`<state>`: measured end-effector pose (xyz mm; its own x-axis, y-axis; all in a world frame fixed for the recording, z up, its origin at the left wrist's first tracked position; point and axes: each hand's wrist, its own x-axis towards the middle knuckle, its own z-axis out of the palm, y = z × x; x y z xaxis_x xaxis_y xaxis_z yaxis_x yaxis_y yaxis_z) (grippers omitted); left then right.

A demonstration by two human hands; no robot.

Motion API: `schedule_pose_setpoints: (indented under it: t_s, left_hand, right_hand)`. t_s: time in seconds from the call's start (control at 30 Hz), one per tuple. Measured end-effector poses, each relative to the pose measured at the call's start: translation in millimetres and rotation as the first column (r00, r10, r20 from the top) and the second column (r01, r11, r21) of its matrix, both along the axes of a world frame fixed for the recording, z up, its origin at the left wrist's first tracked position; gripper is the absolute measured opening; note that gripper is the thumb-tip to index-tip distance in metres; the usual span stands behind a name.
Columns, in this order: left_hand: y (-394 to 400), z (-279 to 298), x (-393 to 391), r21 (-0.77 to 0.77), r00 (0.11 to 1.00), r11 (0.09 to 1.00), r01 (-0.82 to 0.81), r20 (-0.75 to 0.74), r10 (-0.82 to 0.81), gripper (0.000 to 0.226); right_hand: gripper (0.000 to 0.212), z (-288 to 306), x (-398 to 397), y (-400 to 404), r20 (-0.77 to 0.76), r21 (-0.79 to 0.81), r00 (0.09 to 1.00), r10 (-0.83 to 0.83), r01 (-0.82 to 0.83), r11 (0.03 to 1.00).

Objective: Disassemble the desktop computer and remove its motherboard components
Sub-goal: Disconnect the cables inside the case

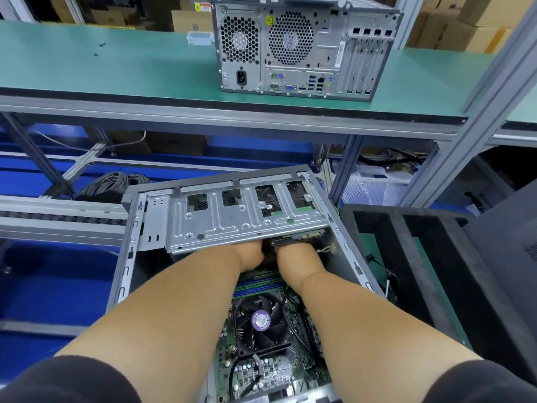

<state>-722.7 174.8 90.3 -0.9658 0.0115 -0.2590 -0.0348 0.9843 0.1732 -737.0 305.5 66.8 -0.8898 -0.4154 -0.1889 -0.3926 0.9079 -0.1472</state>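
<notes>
Over the motherboard (261, 370), left hand (250, 254) and right hand (293, 254) reach under the cage (241, 219) at twelve o'clock, grip hidden; the board is fragile, best held by edges.

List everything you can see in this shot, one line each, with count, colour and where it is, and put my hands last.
open computer case: one, grey, lying low in the middle with its side off
drive cage: one, silver, at the case's far end
drive: one, dark, poking out under the cage's right end
motherboard: one, green, inside the case
cooler fan: one, black with purple hub label, on the motherboard
closed computer tower: one, silver, rear facing the camera, on the upper shelf
shelf: one, green top, across the top
cable coil: one, grey, left behind the case
black tray: one, right of the case
left hand: under the cage edge, fingers hidden
right hand: beside it, below the drive, fingers hidden
</notes>
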Motion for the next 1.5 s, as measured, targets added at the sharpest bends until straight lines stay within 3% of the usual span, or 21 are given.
schedule_pose_setpoints:
  t_s: [0.17, 0.37, 0.57, 0.67, 0.77, 0.97, 1.07, 1.23, 1.5]
  left_hand:
    - [15, 8, 9, -0.015, 0.998, 1.0, 0.012, 0.063, -0.011, 0.04]
    - [19, 30, 27, -0.186, 0.962, 0.976, 0.11, 0.265, -0.058, 0.026]
    - [-2, 61, 61, -0.19, 0.942, 0.968, 0.162, 0.324, -0.094, 0.084]
    - [-21, 81, 83, -0.14, 0.936, 0.98, 0.145, 0.339, -0.09, 0.093]
    - [-40, 94, 97, -0.107, 0.955, 0.991, 0.083, 0.291, -0.048, 0.083]
    - [-57, 99, 117, 0.015, 0.994, 0.996, -0.082, 0.073, 0.081, 0.036]
    - [-63, 93, 127, -0.092, 0.978, 0.98, -0.179, -0.124, 0.167, 0.018]
    - [-70, 90, 135, -0.371, 0.943, 0.878, -0.302, -0.25, 0.219, 0.011]
    - [-102, 90, 142, -0.28, 0.849, 0.854, -0.438, -0.442, 0.29, 0.009]
  right_hand:
    - [0.03, 4, 4, 1, 0.111, 0.013, 0.993, -0.05, 0.049, 0.999]
    - [0.024, 16, 15, -4, 0.154, -0.005, 0.987, -0.055, 0.057, 0.998]
    - [0.029, 33, 21, -12, 0.275, -0.019, 0.961, -0.026, 0.033, 0.999]
    - [0.036, 44, 26, -15, 0.351, -0.004, 0.936, 0.037, -0.038, 0.999]
    - [0.039, 52, 29, -17, 0.398, 0.004, 0.916, 0.046, -0.051, 0.999]
    - [0.037, 66, 40, -21, 0.397, -0.012, 0.91, 0.122, -0.127, 0.992]
    - [0.046, 68, 44, -26, 0.402, 0.025, 0.891, 0.209, -0.239, 0.971]
    - [0.052, 75, 50, -33, 0.381, -0.041, 0.873, 0.303, -0.312, 0.949]
    - [0.032, 74, 47, -34, 0.367, -0.107, 0.866, 0.34, -0.324, 0.94]
